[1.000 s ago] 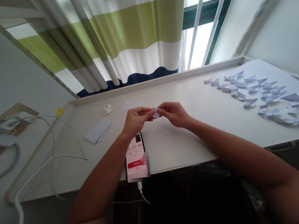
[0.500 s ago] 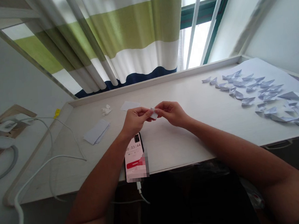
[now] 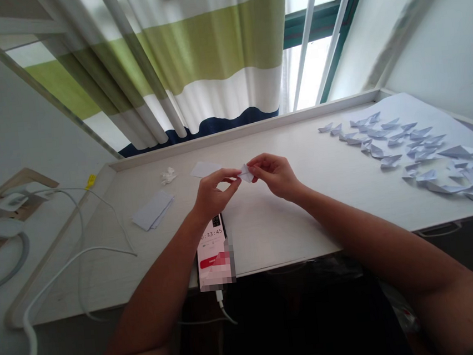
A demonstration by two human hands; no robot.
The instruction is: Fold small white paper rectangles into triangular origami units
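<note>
Between both hands, above the middle of the white desk [image 3: 275, 229], is a small folded piece of white paper [image 3: 245, 173]. Thumb and fingertips of my left hand [image 3: 216, 190] pinch its left corner. My right hand [image 3: 274, 174] grips its right side with thumb and bent fingers. The paper looks diamond-shaped, and its finer folds are too small to make out. Many small folded paper boats [image 3: 389, 161] stand in rows at the right of the desk, partly on a large white sheet [image 3: 414, 107].
A phone [image 3: 212, 252] showing a timer lies under my left forearm, its cable [image 3: 220, 297] hanging over the front edge. Loose paper slips [image 3: 152, 209], another slip [image 3: 205, 169] and a crumpled scrap [image 3: 168, 175] lie left. White cords [image 3: 72, 260] cross the left end.
The folded paper has risen slightly and turned, showing more of its face. My left fingers have straightened, with a wider gap between thumb and forefinger behind the pinch.
</note>
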